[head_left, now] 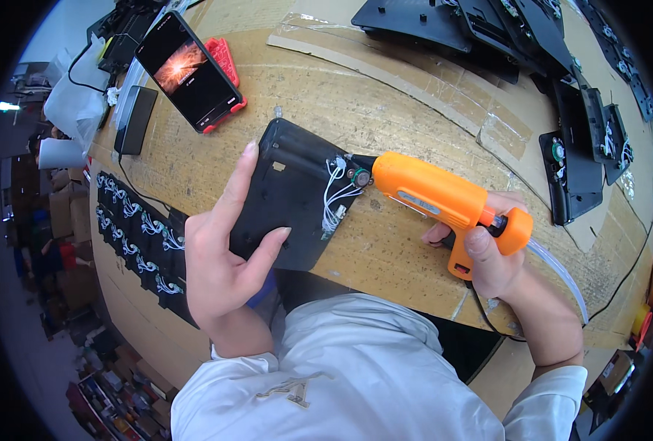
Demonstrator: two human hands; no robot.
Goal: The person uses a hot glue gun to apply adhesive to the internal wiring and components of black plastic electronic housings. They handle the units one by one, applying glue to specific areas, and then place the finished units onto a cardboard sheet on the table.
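My left hand (224, 268) grips a black plastic panel (282, 206) by its left side. Its thumb lies on the panel's face and its index finger stretches along the edge; the other fingers are hidden. On the panel's right edge sits a small round part (359, 176) with green around it, beside bundled white wires (332, 195). My right hand (492, 261) is wrapped round the handle of an orange hot glue gun (433, 191). The gun's dark nozzle (362, 162) points left at the panel's upper right edge, by the round part. From its rear trails a clear glue stick (561, 272).
A phone (188, 73) leans on a red stand (224, 62) beyond the panel. Left of it is a black box (135, 121) with a cable. Several wired small boards (139, 242) lie at the left. More black panels (415, 26) stand on cardboard (407, 77) at the far right.
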